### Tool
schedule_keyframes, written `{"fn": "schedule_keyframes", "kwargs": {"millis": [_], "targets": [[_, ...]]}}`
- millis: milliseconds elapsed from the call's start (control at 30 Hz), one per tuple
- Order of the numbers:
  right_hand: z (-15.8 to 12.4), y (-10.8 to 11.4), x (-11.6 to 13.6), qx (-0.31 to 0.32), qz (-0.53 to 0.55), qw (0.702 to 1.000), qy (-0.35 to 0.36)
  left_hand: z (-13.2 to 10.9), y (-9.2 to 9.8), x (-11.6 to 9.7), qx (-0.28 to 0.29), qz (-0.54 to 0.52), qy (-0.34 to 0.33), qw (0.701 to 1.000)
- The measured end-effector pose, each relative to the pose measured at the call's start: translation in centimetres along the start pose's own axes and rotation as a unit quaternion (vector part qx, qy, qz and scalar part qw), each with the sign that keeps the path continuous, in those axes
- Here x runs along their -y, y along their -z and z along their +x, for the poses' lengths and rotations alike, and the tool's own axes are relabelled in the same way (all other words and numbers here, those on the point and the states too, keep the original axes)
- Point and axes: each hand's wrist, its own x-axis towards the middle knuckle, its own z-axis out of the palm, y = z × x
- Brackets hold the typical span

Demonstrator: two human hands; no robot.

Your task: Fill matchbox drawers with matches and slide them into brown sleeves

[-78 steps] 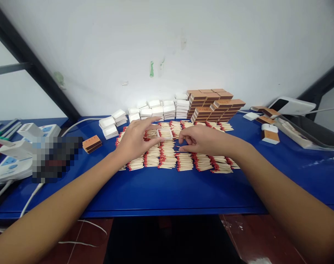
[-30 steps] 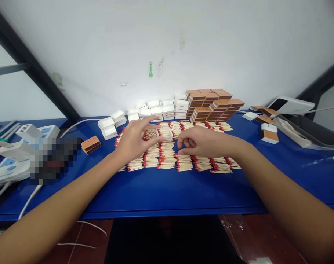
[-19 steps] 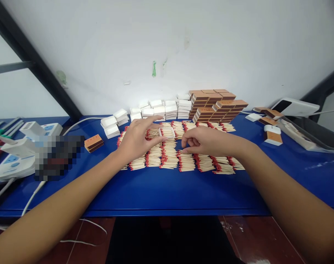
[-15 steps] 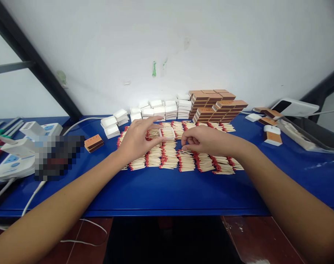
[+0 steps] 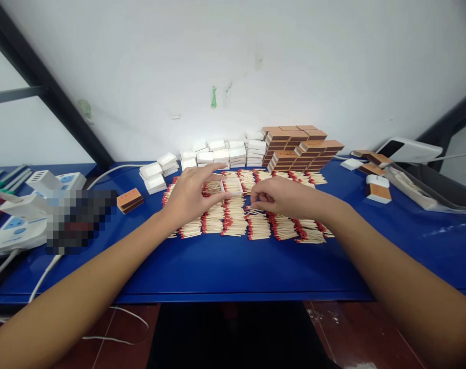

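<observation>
Rows of red-tipped matches [image 5: 256, 228] lie in small bundles across the blue table [image 5: 233, 266]. My left hand [image 5: 189, 195] rests over the left bundles, its thumb and forefinger holding a small white tray [image 5: 232, 185] filled with matches. My right hand [image 5: 282, 197] hovers just right of the tray, fingers curled and pinched on a few matches above a bundle.
Stacks of white inner trays [image 5: 217, 154] and brown matchbox sleeves [image 5: 300, 148] stand along the wall. One brown box [image 5: 129, 200] lies at the left by white power strips [image 5: 44, 184] with cables. More boxes [image 5: 377, 188] and a flat device [image 5: 409, 148] sit at the right.
My right hand has closed its fingers into a pinch and lifted slightly toward the tray. My left hand has kept its hold on the tray.
</observation>
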Motion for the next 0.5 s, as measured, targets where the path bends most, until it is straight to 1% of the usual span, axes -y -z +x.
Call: {"fn": "schedule_keyframes", "kwargs": {"millis": [133, 233, 367, 500], "targets": [[-0.14, 0.16, -0.18, -0.002, -0.010, 1.000, 0.000, 0.00, -0.05, 0.10, -0.001, 0.002, -0.003, 1.000], [-0.23, 0.29, -0.31, 0.007, -0.014, 1.000, 0.005, -0.02, -0.14, 0.19, -0.001, 0.003, -0.008, 1.000], [-0.19, 0.27, -0.22, 0.015, -0.017, 1.000, -0.007, -0.02, -0.09, 0.21, 0.004, 0.004, -0.002, 1.000], [-0.07, 0.13, -0.21, 0.004, -0.025, 1.000, 0.011, -0.01, -0.04, 0.24, 0.004, 0.003, -0.002, 1.000]]}}
